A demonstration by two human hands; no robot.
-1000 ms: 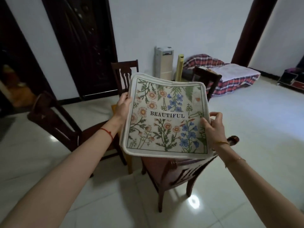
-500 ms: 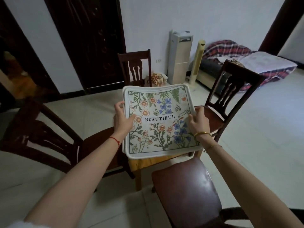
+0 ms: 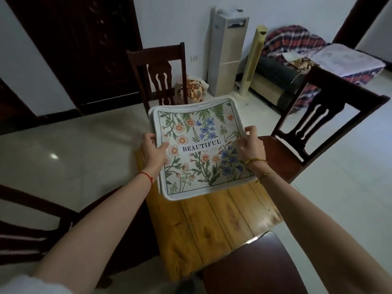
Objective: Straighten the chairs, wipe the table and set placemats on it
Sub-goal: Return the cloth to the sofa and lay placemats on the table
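Head view, our only one: we look down on a small wooden table (image 3: 212, 225) with dark chairs on all four sides. There is a far chair (image 3: 157, 66), a right chair (image 3: 318, 115), a left chair (image 3: 31, 225) and a near chair (image 3: 254, 266), of which only the seat shows.

Both hands hold a floral placemat (image 3: 201, 149), printed BEAUTIFUL, over the far half of the table. Our left hand (image 3: 152, 151) pinches its left edge, thumb lying on the printed face and fingers curled underneath. Our right hand (image 3: 252, 147) grips the right edge, fingers curled over the rim.

The mat tilts slightly toward us. A second rim along its left edge suggests another mat beneath, though we cannot be sure. Whether its far end touches the wood is hidden.

Against the back wall stand a water dispenser (image 3: 228, 52) and a tower fan (image 3: 253, 60), just beside each other.
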